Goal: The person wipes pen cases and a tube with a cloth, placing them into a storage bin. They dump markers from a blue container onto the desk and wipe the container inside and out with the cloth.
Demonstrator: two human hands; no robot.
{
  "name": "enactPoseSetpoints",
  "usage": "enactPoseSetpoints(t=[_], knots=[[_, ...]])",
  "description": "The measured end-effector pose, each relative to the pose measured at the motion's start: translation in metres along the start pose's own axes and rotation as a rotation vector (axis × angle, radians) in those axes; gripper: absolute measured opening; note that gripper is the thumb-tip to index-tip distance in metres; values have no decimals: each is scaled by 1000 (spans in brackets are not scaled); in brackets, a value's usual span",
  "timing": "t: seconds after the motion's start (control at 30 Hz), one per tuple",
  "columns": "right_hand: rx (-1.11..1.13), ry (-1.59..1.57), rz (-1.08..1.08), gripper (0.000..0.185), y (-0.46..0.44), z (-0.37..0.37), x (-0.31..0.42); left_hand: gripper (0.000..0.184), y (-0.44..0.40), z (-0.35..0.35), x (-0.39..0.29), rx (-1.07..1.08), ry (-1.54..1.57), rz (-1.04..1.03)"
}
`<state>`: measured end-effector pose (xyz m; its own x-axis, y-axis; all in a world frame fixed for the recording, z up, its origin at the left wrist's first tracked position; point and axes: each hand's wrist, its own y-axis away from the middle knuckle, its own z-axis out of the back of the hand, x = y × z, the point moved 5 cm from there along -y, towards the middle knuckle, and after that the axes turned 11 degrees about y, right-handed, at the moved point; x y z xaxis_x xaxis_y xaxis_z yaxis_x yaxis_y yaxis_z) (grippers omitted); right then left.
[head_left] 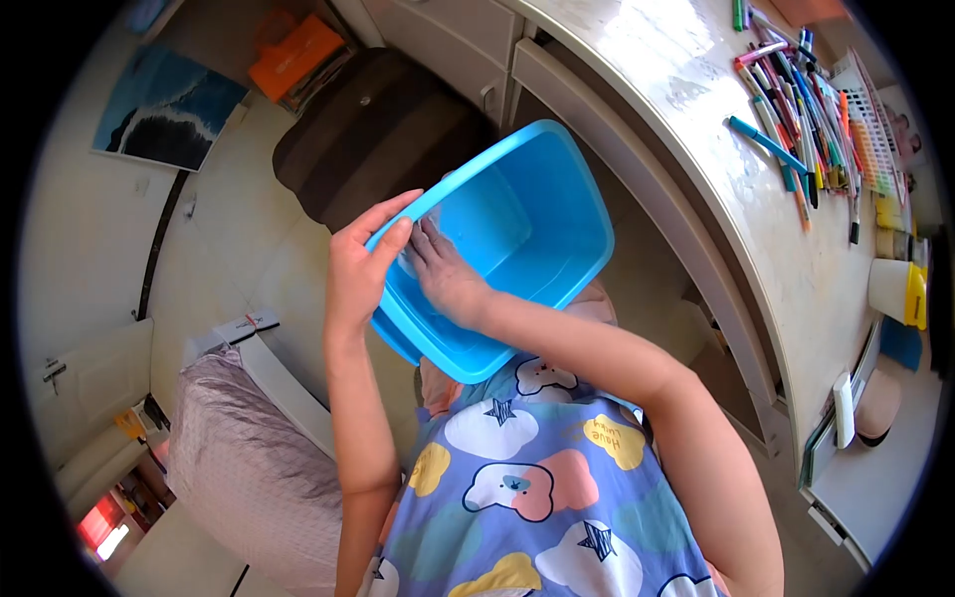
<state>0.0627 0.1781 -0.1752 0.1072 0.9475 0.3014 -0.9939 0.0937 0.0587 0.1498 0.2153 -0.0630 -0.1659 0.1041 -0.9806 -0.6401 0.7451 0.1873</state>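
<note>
A bright blue plastic bin (pixel 512 224) is tilted over my lap, its open top facing me. My left hand (pixel 363 264) grips the bin's left rim, with the thumb over the edge and the fingers on the outer side. Inside the bin, my right hand (pixel 448 284) presses its fingers against the left inner wall. A thin whitish wipe (pixel 435 216) shows beside and under those fingers; most of it is hidden, and I cannot tell whether it is tissue or cloth.
On the right, a white desk (pixel 686 109) holds a heap of pens and markers (pixel 796 119) and a white plastic basket (pixel 870 124). A dark brown striped stool (pixel 383 134) stands beyond the bin. A bed with a greyish cover (pixel 244 448) lies at the left.
</note>
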Motion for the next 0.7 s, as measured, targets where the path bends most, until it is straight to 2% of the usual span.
enactPoseSetpoints(t=[0.07, 0.1, 0.17, 0.27, 0.37, 0.47, 0.5, 0.57, 0.67, 0.7], knots=[[65, 152, 125, 56, 2, 6, -20, 34, 5, -2, -2, -2, 12, 18], [-44, 96, 10, 53, 3, 1, -38, 34, 6, 0, 3, 11, 34, 75], [-32, 85, -261, 49, 5, -8, -79, 33, 10, -4, 1, 6, 82, 49], [-52, 172, -307, 43, 11, 2, -122, 33, 13, -11, -3, 24, 98, 1], [-135, 106, -429, 39, 10, -3, -122, 33, 16, -15, -3, 40, 67, -29], [-306, -61, -410, 37, 6, 1, -104, 32, 22, -16, -3, 44, -15, -40], [-384, -567, -434, 38, 3, 10, -93, 32, 23, -17, -5, 40, -30, -34], [-370, -115, -188, 40, 5, 4, -46, 32, 23, -19, -5, 36, -44, -41], [-104, -11, 154, 41, 12, 5, 3, 33, 15, -11, -5, 35, -24, -66], [-120, 2, 257, 40, 15, 6, 5, 34, 14, -9, -3, 32, -2, -60]])
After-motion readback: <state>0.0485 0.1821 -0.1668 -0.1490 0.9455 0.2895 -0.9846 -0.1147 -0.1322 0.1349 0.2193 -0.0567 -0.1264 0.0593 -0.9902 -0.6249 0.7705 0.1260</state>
